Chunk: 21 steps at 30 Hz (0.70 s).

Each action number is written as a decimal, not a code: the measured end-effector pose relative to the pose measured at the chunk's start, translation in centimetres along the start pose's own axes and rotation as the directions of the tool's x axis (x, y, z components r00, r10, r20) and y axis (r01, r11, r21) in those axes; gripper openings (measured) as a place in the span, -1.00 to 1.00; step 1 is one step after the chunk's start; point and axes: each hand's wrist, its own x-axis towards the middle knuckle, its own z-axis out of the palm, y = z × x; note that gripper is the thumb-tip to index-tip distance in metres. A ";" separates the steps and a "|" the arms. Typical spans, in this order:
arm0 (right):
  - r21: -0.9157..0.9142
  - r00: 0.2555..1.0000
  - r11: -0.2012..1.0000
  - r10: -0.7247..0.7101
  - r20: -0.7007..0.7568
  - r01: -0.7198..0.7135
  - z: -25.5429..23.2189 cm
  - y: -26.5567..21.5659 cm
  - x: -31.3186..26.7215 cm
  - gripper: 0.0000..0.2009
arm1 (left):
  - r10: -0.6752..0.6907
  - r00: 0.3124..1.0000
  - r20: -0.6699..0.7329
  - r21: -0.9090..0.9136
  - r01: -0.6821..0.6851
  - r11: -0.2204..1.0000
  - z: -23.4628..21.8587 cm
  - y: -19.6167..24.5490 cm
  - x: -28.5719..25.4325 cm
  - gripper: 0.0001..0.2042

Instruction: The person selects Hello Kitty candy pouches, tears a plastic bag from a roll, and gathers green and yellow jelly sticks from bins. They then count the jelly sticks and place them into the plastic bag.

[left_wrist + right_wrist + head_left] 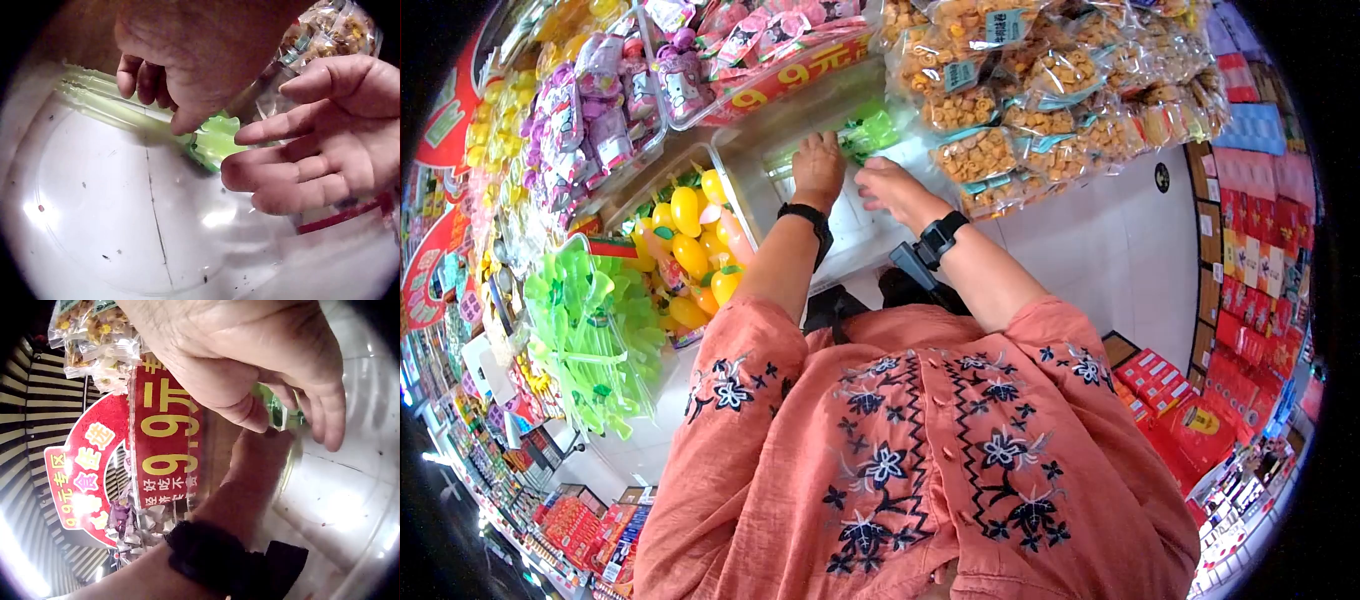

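My left hand [818, 170] reaches down into a clear plastic bin [855, 238]. Its fingers curl over long, pale green vegetable-shaped packets [103, 107], and the thumb comes down near their leafy neck. These translucent packets have stalk-like tubes at one end and a frilled bright green leafy end [219, 139]. In the left wrist view my right hand [331, 144] hovers beside that leafy end, palm showing, fingers loosely extended and holding nothing. From the right wrist view, a little green shows behind the right fingers [325, 415].
Bagged crunchy snacks [1040, 85] are heaped beside the bin on the right. On its left lie yellow mango-shaped packets [690, 225], with more green leafy packets [590, 325] hanging nearby. Pink and purple packets [600, 100] fill bins behind a red price strip [800, 75].
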 end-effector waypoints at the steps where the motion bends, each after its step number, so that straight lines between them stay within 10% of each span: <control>1: 0.006 1.000 1.000 0.002 0.008 -0.002 0.0 0.0 0.0 -0.45 | -0.024 0.999 0.023 -0.035 0.025 0.999 -0.1 0.1 0.3 -0.77; 6: -0.007 1.000 1.000 -0.017 -0.010 0.017 0.0 0.3 -0.1 -0.49 | -0.012 0.981 -0.196 -0.170 -0.022 0.985 -1.2 0.2 1.3 -0.76; 13: -0.078 0.993 0.997 -0.034 -0.113 0.025 0.6 0.2 -0.1 -0.45 | -0.014 0.982 0.191 0.025 0.010 1.000 -1.6 -0.8 4.3 -0.73; 21: -0.122 0.946 0.984 -0.159 -0.282 0.129 1.8 0.9 3.7 -0.51 | 0.070 0.979 0.191 0.061 -0.083 0.995 -0.5 -1.4 5.4 -0.81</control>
